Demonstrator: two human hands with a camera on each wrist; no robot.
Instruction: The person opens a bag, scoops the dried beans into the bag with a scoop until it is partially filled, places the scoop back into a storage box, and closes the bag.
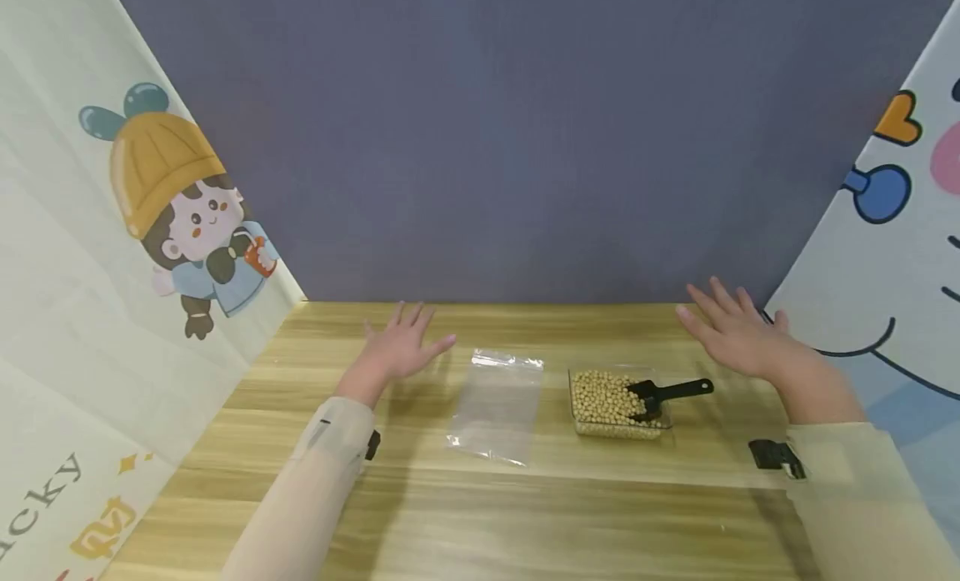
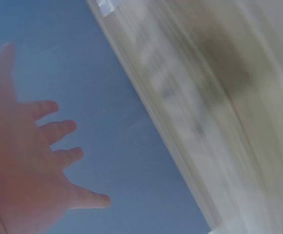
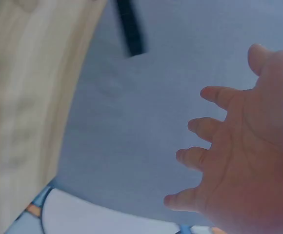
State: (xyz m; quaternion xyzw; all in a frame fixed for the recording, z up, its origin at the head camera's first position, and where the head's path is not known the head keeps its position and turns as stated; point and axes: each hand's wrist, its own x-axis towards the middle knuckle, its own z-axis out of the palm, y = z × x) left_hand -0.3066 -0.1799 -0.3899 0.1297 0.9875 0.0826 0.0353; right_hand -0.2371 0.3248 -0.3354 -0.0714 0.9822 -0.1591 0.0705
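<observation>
Fingers spread, my left hand (image 1: 399, 349) hovers over the table left of a clear zip bag (image 1: 497, 410) that lies flat with its zip end away from me. My right hand (image 1: 738, 335), fingers also splayed, is up beyond the right end of a clear box (image 1: 618, 432) of yellow soybeans (image 1: 602, 396). A black scoop (image 1: 651, 398) rests with its head in the beans, its handle sticking out over the box's right side toward my right hand. Both palms show bare in the left wrist view, with my left hand (image 2: 29, 161), and the right wrist view, with my right hand (image 3: 249, 156).
The wood-grain table (image 1: 480, 527) ends at a grey-blue back panel (image 1: 487, 147). Printed white curtains flank it: a cartoon child (image 1: 202, 222) on the left, a large cartoon face on the right curtain (image 1: 907, 289). Black straps sit at both wrists.
</observation>
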